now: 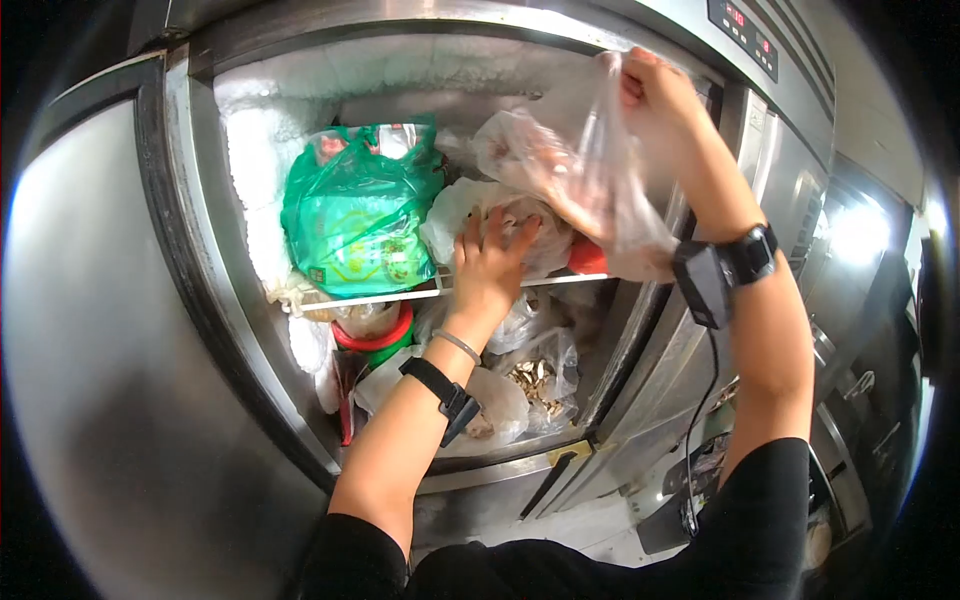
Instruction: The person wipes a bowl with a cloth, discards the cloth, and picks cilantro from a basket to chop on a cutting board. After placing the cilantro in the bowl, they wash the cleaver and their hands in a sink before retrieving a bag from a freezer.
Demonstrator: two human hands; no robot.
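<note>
My left hand (490,262) lies with its fingers spread on a white translucent plastic bag (548,230) on the upper shelf of a frosted freezer. Raised at the upper right, my right hand (650,85) has its fingers closed on the top of a clear plastic bag (610,170). That bag hangs down in front of the shelf's right side; something pinkish shows through it. Beside my left hand, a green plastic bag (365,215) fills the left part of the shelf. A red item (588,257) shows partly below the clear bag.
Below the white wire shelf edge (370,299) are a red-rimmed container (375,335) and a clear bag of small brownish pieces (540,385). The open steel door (90,300) stands at left. A black cable (690,430) hangs from my right wrist.
</note>
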